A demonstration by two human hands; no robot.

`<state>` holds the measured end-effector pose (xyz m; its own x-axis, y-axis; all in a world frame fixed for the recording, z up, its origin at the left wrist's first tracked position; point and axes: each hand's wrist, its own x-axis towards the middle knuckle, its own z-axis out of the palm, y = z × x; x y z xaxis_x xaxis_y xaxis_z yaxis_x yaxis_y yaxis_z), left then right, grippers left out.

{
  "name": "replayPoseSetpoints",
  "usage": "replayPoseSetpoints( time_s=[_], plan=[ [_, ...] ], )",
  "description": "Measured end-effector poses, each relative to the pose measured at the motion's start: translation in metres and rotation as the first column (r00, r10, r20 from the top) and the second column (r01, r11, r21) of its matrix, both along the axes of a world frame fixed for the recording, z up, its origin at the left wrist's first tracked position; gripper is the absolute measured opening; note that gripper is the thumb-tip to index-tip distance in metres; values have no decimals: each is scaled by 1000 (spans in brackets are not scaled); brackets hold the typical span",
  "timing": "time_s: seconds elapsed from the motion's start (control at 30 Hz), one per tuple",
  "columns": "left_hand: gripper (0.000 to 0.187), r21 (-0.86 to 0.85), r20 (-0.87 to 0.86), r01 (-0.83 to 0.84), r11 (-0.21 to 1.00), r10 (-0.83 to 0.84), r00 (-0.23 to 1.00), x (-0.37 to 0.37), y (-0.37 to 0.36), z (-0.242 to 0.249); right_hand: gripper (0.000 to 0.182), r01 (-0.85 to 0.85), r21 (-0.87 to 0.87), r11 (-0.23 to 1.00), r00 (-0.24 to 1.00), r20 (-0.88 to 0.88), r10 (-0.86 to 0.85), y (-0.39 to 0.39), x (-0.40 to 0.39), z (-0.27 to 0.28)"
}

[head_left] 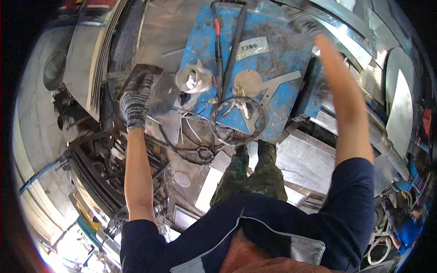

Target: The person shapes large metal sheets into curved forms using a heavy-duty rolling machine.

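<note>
My left hand (136, 98), in a black-and-white striped knit glove, holds a small dark metal plate (156, 86) at the left side of the workbench, its fingers over the plate. My right hand (306, 23), also gloved, is stretched out to the far right corner of the blue worktop (200, 50). Motion smears its fingers, and whatever they may hold cannot be made out. Nearest my left hand is a white container (193, 79) with pale material inside. A round metal disc (247, 82) and a flat metal square (282, 82) lie on the worktop.
Black cables (218, 54) with a red band run across the worktop. A ring-shaped hoop (213, 123) and pliers-like tool (246, 109) are at its near edge. A plate marked with digits (251, 48) lies farther back. Metal sheets (86, 59) lean at left; a pipe (387, 148) lies at right.
</note>
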<state>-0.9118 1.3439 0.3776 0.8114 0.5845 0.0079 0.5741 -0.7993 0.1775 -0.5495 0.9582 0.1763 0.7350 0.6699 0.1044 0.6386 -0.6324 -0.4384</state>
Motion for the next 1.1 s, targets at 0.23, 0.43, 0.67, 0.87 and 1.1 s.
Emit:
replayPoseSetpoints(
  time_s=[0.23,0.43,0.67,0.87,1.1],
  plan=[
    [46,-75,8,-29,997,30,1000,-10,20,-13,62,516,-178,838,857,107,-504,-249,65,8],
    [56,83,-61,-44,996,49,997,-8,16,-8,66,844,-137,518,381,-528,-759,-357,-123,13],
    [54,57,93,126,990,-131,987,-7,13,-17,56,825,63,561,564,-130,-815,-244,-410,35],
    [43,76,141,209,975,-218,966,-6,29,-27,62,739,131,661,573,-637,-515,-64,-500,42],
    [54,0,33,72,997,-72,997,-1,15,-11,69,121,258,958,833,-552,43,45,-291,35]
  ],
)
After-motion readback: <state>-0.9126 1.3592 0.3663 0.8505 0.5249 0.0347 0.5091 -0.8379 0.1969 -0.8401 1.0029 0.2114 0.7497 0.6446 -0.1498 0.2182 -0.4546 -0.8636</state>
